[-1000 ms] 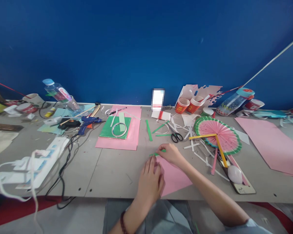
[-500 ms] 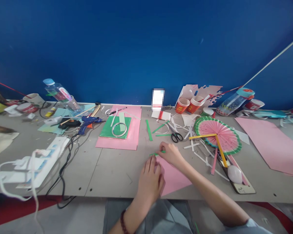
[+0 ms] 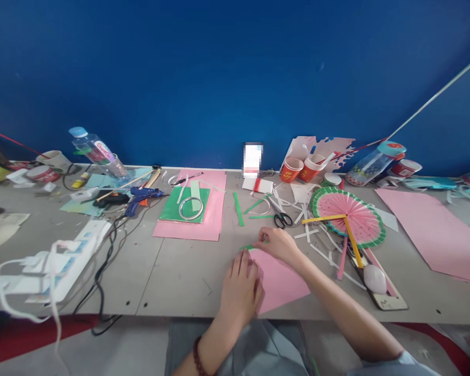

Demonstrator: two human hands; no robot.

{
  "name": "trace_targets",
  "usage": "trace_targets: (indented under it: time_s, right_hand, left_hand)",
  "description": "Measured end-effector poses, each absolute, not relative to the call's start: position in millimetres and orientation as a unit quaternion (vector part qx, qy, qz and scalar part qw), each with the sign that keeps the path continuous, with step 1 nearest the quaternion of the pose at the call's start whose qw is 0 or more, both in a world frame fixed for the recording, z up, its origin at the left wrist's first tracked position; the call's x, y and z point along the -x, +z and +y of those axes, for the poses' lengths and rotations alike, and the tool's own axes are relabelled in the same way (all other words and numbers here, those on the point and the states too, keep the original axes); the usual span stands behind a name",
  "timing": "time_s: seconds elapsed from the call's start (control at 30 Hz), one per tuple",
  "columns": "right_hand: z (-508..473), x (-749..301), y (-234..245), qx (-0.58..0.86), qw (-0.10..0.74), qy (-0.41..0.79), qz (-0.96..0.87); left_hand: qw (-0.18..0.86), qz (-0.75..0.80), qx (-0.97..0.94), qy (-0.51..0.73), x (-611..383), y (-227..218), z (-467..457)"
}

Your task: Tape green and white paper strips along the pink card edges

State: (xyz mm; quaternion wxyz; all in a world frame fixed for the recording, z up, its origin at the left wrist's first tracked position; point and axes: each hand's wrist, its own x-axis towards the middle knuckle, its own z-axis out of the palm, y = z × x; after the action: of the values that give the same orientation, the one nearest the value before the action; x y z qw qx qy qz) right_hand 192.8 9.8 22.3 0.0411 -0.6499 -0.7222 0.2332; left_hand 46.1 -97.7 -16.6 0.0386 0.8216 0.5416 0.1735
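A sheet of pink paper [image 3: 284,284] lies at the table's front, a thin green paper strip [image 3: 247,247] along its far edge. My left hand [image 3: 241,284] rests flat on the sheet's left side, fingers stretched out and tips close to the strip. Fingers bent in a pinch, my right hand [image 3: 280,244] holds the green strip at the sheet's far edge; the fingers hide part of it. Just beyond that hand lie black-handled scissors [image 3: 283,220] and loose green strips [image 3: 238,209].
A pink and green watermelon paper fan [image 3: 350,214] lies to the right among white paper scraps. On the left are a blue glue gun [image 3: 143,198], a white power strip [image 3: 72,258] and black cables [image 3: 107,261]. Red paper cups [image 3: 292,169] stand near the blue wall.
My right hand has slid slightly to the right along the sheet's far edge. My left hand has stayed in place on the pink paper.
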Motion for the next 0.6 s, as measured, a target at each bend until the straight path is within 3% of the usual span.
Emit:
trace_targets:
  time_s: [0.6]
  right_hand:
    - [21.7,-209.4,13.3,0.585,0.086,0.337,-0.733]
  left_hand:
    - [0.048,0.535,-0.828,0.16,-43.0,-12.5,-93.4]
